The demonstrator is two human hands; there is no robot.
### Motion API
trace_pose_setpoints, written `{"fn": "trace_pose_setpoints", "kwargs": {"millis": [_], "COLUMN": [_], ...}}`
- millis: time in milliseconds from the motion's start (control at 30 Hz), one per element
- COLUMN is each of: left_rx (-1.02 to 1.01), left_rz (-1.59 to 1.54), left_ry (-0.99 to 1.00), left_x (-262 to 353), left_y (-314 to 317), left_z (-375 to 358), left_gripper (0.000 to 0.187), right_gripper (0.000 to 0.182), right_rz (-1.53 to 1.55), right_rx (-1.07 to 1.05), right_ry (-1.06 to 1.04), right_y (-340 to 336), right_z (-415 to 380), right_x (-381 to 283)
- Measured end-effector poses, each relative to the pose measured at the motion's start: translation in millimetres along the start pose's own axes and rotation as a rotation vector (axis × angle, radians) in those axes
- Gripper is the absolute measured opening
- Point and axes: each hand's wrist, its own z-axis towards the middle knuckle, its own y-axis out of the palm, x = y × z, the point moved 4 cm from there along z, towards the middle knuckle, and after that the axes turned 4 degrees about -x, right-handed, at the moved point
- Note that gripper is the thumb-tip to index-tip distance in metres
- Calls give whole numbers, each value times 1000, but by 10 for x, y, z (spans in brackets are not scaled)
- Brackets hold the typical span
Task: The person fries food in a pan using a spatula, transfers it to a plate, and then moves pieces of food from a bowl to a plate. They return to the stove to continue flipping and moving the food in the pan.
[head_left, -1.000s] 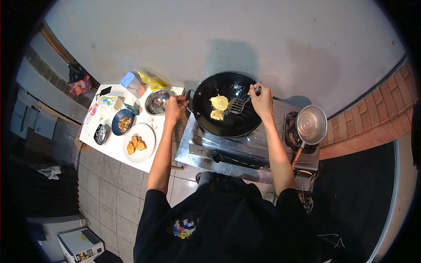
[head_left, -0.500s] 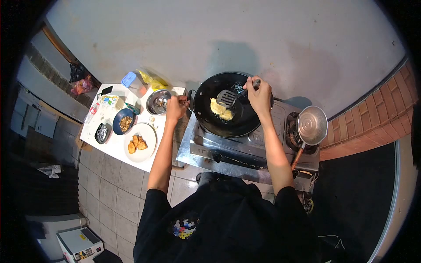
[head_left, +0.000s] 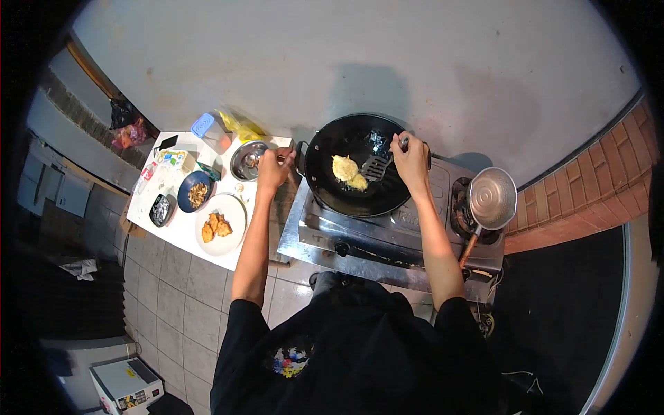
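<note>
In my right hand is a slotted spatula, gripped by its handle. The spatula's head is inside the black wok, just right of the battered pieces frying there. One rounded yellowish piece sits above a smaller fritter, and the two touch. My left hand is closed between a metal bowl and the wok's left handle. What its fingers hold, if anything, is too small to make out.
A white table at left bears a plate of fried pieces, a dark blue bowl, a small black dish and a blue-lidded container. Right of the wok, a saucepan stands on the stove.
The spatula head has moved right and down, off the frying pieces, which show more fully. My left hand has shifted slightly left, toward the metal bowl.
</note>
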Motion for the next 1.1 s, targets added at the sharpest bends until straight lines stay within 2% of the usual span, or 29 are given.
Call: {"fn": "trace_pose_setpoints", "kwargs": {"millis": [267,333,567,667,867,1100], "left_rx": [155,168,141,97,75,80], "left_rz": [23,16,9,28,-23,-2], "left_ry": [67,88,55,18,3,-25], "left_x": [26,-46,-65,-52,43,37], "left_y": [-291,-300,-299,-275,-150,14], "left_z": [-3,4,-35,-3,-7,36], "left_gripper": [24,24,24,24,24,24], "right_gripper": [22,21,21,23,24,24], "right_rz": [-5,72,52,70,73,156], "right_rx": [0,-42,-31,51,32,-20], "right_ry": [0,56,78,-24,4,-126], "right_y": [90,130,182,173,26,-18], "right_z": [24,15,-14,-6,-52,-136], "right_x": [69,99,156,102,-150,-465]}}
